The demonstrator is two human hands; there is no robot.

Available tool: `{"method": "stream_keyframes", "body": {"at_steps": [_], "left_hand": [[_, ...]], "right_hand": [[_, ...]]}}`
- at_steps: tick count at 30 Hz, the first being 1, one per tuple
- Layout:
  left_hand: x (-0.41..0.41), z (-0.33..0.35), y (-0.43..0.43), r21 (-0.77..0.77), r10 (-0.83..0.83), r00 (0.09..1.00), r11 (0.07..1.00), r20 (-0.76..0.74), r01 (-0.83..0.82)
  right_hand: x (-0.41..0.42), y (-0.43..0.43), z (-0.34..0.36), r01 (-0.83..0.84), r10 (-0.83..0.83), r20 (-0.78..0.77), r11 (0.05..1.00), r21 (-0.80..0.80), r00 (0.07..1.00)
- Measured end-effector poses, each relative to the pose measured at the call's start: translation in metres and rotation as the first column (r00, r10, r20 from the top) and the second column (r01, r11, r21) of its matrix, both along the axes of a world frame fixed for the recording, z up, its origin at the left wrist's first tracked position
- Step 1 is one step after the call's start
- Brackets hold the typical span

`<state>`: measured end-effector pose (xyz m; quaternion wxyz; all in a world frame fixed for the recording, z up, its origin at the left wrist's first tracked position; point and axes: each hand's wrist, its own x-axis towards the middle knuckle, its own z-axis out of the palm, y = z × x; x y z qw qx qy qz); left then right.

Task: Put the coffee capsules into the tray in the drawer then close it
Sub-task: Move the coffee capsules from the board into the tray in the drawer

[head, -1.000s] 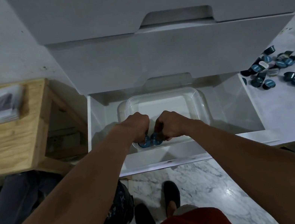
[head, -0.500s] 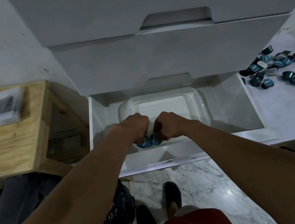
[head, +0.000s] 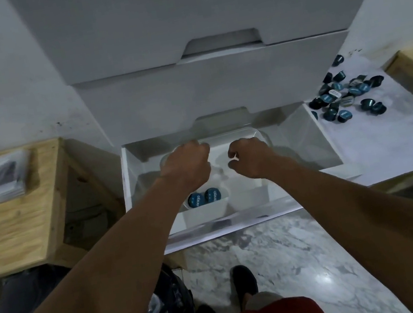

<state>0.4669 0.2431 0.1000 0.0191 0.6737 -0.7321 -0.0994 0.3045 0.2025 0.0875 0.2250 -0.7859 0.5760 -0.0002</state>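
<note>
Open drawer (head: pixel 128 181) holds clear tray (head: pixel 248 196) w/ 2 capsules (head: pixel 204 197); loose capsules (head: pixel 341 100) lie on white counter (head: pixel 390 140), rt.

Two capsules (head: pixel 197 200) in tray (head: pixel 263 135) — left hand (head: pixel 187 163), right hand (head: pixel 248 158) above
</note>
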Motion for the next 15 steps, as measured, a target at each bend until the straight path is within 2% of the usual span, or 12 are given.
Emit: {"method": "stream_keyframes", "body": {"at_steps": [3, 6, 11, 15], "left_hand": [[-0.026, 0.017, -0.003, -0.132, -0.092, 0.996, 0.987, -0.016, 0.089], [-0.063, 0.036, -0.007, -0.276, -0.176, 0.983, 0.949, -0.058, 0.154], [-0.135, 0.057, -0.015, -0.417, -0.285, 0.957, 0.877, -0.051, 0.239], [-0.204, 0.063, -0.023, -0.473, -0.373, 0.926, 0.826, -0.053, 0.306]], "right_hand": [[-0.031, 0.008, 0.023, 0.064, -0.069, -0.016, 0.975, -0.215, 0.997], [-0.072, 0.015, 0.040, 0.128, -0.123, 0.036, 0.921, -0.369, 0.992], [-0.148, 0.024, 0.060, 0.250, -0.237, 0.091, 0.826, -0.505, 0.967], [-0.212, 0.026, 0.064, 0.325, -0.308, 0.121, 0.789, -0.522, 0.944]]}}
